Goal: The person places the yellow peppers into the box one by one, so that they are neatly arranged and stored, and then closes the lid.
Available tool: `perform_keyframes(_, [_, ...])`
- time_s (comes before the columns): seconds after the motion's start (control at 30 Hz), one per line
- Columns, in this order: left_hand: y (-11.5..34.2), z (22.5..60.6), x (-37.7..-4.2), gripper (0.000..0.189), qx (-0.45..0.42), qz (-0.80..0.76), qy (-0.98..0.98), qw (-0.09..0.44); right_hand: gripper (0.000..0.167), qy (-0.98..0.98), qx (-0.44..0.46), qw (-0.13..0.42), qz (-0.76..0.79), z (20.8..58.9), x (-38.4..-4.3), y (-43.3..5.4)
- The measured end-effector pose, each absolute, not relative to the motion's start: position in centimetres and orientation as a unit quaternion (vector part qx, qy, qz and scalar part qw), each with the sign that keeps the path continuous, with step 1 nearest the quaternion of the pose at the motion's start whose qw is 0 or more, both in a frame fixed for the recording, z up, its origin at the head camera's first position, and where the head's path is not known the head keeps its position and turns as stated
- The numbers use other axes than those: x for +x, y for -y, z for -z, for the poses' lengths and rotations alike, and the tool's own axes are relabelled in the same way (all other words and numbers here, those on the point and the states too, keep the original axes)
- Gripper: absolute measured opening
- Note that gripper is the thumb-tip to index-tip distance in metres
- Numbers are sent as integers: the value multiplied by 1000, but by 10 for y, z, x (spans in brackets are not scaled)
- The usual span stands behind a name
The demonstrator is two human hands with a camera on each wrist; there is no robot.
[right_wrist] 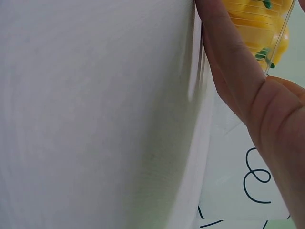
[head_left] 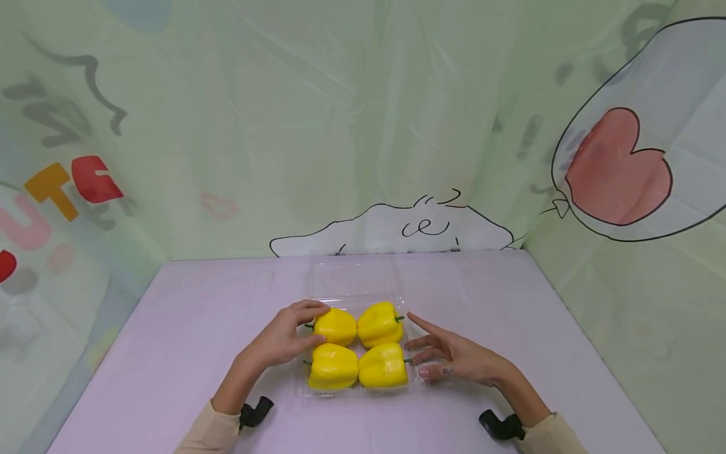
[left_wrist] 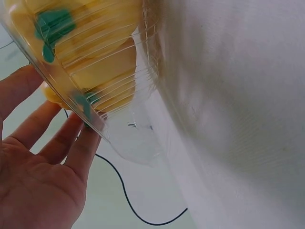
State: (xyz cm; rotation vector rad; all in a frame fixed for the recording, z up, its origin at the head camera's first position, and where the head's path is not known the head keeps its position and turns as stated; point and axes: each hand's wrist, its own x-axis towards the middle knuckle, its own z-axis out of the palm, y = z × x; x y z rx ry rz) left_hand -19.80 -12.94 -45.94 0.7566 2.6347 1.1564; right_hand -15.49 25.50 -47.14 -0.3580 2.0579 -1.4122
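Note:
Four-cornered clear plastic container (head_left: 317,395) holds yellow bell peppers in two rows, its transparent lid (head_left: 354,280) folded back behind it. My left hand (head_left: 283,337) reaches over the container's left side, with thumb and fingers on either side of the far-left bell pepper (head_left: 336,326). From below, the left wrist view has these fingers beyond the ribbed plastic wall, around a green stem. On the right, my other hand (head_left: 456,356) has its fingers spread along the container's side, fingertips close to the stems of the far-right pepper (head_left: 380,323) and near-right pepper (head_left: 384,366). Nothing shows in its grasp.
The container sits on a pale lilac tabletop (head_left: 482,296). Printed fabric (head_left: 351,126) hangs behind and along both sides. Near-left in the container lies another yellow pepper (head_left: 333,367). Black wrist straps (head_left: 501,424) sit below both hands.

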Motion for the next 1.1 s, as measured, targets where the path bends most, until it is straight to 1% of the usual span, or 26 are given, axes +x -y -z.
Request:
perform_keyframes(0.6, [128,456,-197,54,279,-363,-885,80,107,-781,-140,299,530,472,-155,-256])
perform_keyframes(1.1, [129,459,-193,57,266,-361,-891,69,105,-780,-146,304,527,473,-153,-257])
